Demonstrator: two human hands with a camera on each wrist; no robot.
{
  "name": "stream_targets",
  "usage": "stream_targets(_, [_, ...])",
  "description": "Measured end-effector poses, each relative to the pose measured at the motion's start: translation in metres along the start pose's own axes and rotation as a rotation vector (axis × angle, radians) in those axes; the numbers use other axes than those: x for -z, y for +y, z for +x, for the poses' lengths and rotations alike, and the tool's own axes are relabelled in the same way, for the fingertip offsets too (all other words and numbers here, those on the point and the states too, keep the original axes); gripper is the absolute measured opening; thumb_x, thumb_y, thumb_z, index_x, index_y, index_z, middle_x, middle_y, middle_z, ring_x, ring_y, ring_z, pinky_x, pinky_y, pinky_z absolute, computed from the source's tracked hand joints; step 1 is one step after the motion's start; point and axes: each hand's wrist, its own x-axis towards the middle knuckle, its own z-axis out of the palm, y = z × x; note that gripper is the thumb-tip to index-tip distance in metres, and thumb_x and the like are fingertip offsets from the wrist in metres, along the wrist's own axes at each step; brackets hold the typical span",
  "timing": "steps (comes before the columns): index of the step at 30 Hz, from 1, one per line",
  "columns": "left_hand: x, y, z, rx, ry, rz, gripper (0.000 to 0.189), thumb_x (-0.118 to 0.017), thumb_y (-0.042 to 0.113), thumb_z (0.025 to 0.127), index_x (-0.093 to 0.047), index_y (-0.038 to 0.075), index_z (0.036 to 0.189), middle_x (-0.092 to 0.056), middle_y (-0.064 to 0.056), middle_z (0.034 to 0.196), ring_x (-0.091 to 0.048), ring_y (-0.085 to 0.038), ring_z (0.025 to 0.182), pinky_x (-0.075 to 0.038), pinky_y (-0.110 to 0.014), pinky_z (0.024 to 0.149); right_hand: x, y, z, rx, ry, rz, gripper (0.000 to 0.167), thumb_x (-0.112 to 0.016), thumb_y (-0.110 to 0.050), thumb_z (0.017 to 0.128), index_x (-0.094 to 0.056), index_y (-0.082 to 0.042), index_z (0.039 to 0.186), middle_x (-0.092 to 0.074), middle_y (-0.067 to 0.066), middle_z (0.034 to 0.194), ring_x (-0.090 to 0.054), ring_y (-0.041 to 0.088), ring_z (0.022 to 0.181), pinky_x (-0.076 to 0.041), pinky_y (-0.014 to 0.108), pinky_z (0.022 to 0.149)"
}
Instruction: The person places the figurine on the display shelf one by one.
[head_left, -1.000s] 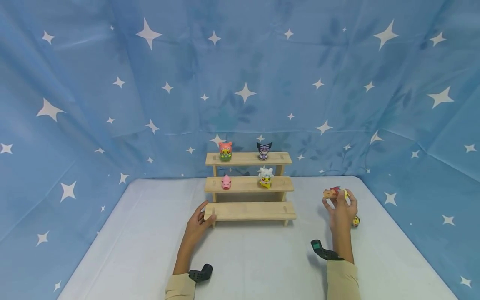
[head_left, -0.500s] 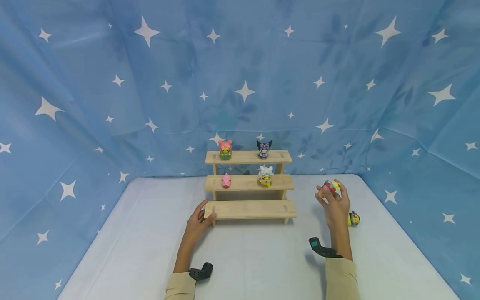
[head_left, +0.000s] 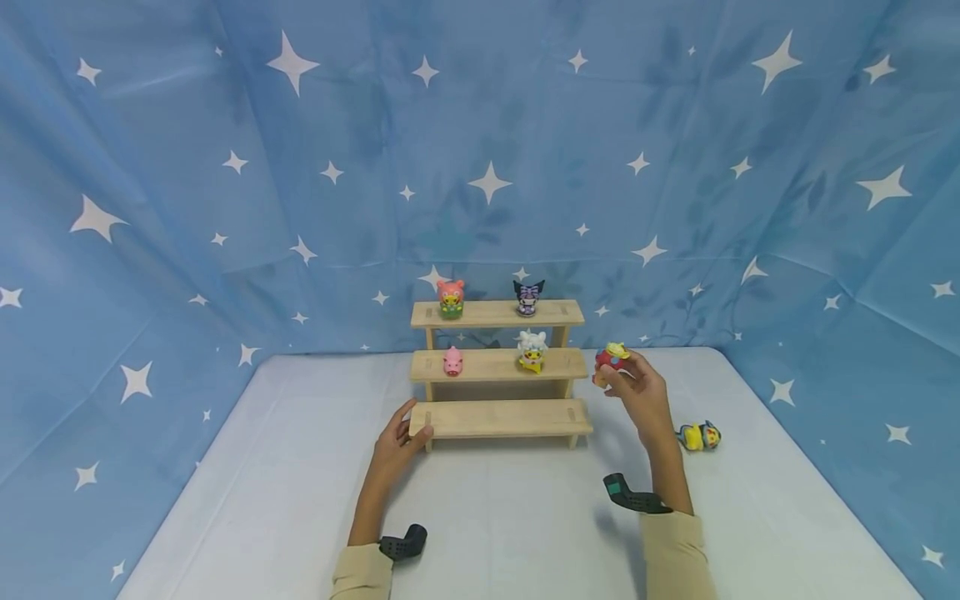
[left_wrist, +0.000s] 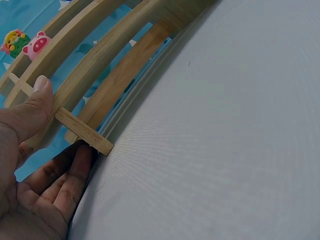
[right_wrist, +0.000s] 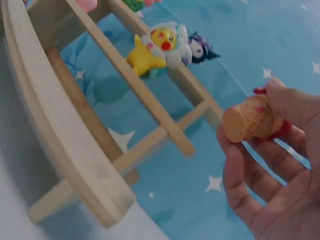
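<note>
A three-tier wooden display shelf (head_left: 498, 419) stands on the white table. My left hand (head_left: 393, 452) grips the left end of its lowest tier; in the left wrist view the thumb lies along the front board and the fingers are by the leg. My right hand (head_left: 643, 398) holds up a small figurine (head_left: 611, 358) to the right of the shelf, with thumb and fingers around it. Its top is red and yellow, and the right wrist view shows its orange waffle-cone base (right_wrist: 250, 120) turned sideways. The bottom tier carries no figurine.
On the middle tier are a pink pig figurine (head_left: 452, 362) and a white-hooded yellow one (head_left: 532, 354). Above them stand a pink-and-green figurine (head_left: 451, 301) and a black-and-purple one (head_left: 527, 301). A yellow-and-dark figurine (head_left: 699, 437) lies on the table at right. A starry blue curtain (head_left: 491, 225) hangs behind.
My right hand has carried the cone figurine leftward toward the shelf, its yellow top tilting upward. The lying figurine at right has come into fuller view. My left hand has stayed on the shelf.
</note>
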Motion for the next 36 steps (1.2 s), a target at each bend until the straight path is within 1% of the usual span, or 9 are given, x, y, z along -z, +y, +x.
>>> stream_targets(5, [0.0,0.003,0.0,0.012,0.005,0.009,0.07,-0.07,0.029,0.091,-0.036,0.016,0.152,-0.06,-0.02,0.133,-0.064,-0.031,0.114,-0.054,-0.03,0.088,-0.01,-0.005,-0.002,0.088,-0.148,-0.01,0.043,-0.065,-0.015,0.095,-0.053,0.001,0.134,-0.065,-0.013,0.106,-0.065,0.002,0.096,-0.057,0.021,0.073])
stream_targets(11, [0.0,0.003,0.0,0.019,0.004,0.018,0.07,-0.07,0.029,0.091,-0.036,0.016,0.151,-0.06,-0.02,0.133,-0.064,-0.031,0.116,-0.054,-0.034,0.09,-0.024,-0.01,-0.004,0.1,-0.292,0.083,0.04,-0.06,-0.009,0.097,-0.051,0.001,0.135,-0.067,-0.005,0.108,-0.067,0.01,0.092,-0.058,0.027,0.075])
stream_targets(15, [0.0,0.002,0.001,0.021,0.006,0.013,0.071,-0.07,0.03,0.091,-0.036,0.017,0.152,-0.06,-0.019,0.133,-0.064,-0.031,0.116,-0.054,-0.033,0.09,-0.031,-0.013,-0.006,0.088,-0.335,0.18,0.041,-0.058,-0.006,0.098,-0.048,0.001,0.137,-0.065,-0.001,0.114,-0.066,0.013,0.096,-0.058,0.028,0.079])
stream_targets(19, [0.0,0.002,0.003,0.016,0.009,0.013,0.071,-0.069,0.032,0.092,-0.035,0.017,0.152,-0.06,-0.02,0.134,-0.064,-0.031,0.116,-0.055,-0.034,0.09,-0.038,-0.016,-0.007,0.081,-0.36,0.233,0.045,-0.061,-0.003,0.095,-0.047,-0.001,0.138,-0.062,0.002,0.119,-0.065,0.015,0.1,-0.058,0.027,0.079])
stream_targets(25, [0.001,0.002,0.002,0.023,0.015,0.015,0.071,-0.07,0.032,0.091,-0.035,0.017,0.152,-0.059,-0.02,0.134,-0.063,-0.031,0.117,-0.055,-0.036,0.091,-0.053,-0.018,-0.009,0.077,-0.443,0.228,0.048,-0.065,-0.001,0.092,-0.049,-0.002,0.137,-0.058,0.002,0.12,-0.065,0.016,0.105,-0.058,0.029,0.078])
stream_targets(29, [0.001,0.0,0.001,0.024,0.016,0.021,0.071,-0.069,0.031,0.092,-0.035,0.016,0.152,-0.059,-0.021,0.134,-0.063,-0.032,0.117,-0.055,-0.034,0.09,-0.069,-0.018,-0.013,0.078,-0.503,0.209,0.049,-0.067,-0.004,0.091,-0.05,-0.004,0.137,-0.063,0.006,0.117,-0.068,0.023,0.1,-0.059,0.033,0.079])
stream_targets(31, [0.0,0.0,0.0,0.017,0.015,0.017,0.07,-0.069,0.03,0.092,-0.036,0.015,0.152,-0.059,-0.021,0.134,-0.063,-0.032,0.118,-0.054,-0.034,0.091,-0.078,-0.016,-0.015,0.083,-0.532,0.213,0.05,-0.067,-0.005,0.091,-0.05,-0.006,0.138,-0.064,0.015,0.119,-0.068,0.03,0.101,-0.059,0.036,0.08])
stream_targets(33, [0.0,0.01,-0.003,0.015,0.005,0.013,0.069,-0.068,0.026,0.093,-0.035,0.012,0.152,-0.059,-0.024,0.134,-0.062,-0.034,0.118,-0.054,-0.036,0.091,-0.088,-0.015,-0.018,0.079,-0.55,0.236,0.049,-0.067,-0.006,0.091,-0.05,-0.006,0.138,-0.063,0.022,0.12,-0.069,0.031,0.101,-0.059,0.042,0.079])
stream_targets(36, [0.0,0.011,-0.004,0.011,-0.002,0.011,0.068,-0.067,0.022,0.094,-0.034,0.011,0.152,-0.058,-0.025,0.134,-0.062,-0.035,0.117,-0.054,-0.034,0.091,-0.102,-0.011,-0.024,0.055,-0.564,0.292,0.049,-0.066,-0.005,0.092,-0.049,-0.005,0.138,-0.06,0.027,0.122,-0.066,0.04,0.105,-0.059,0.044,0.078])
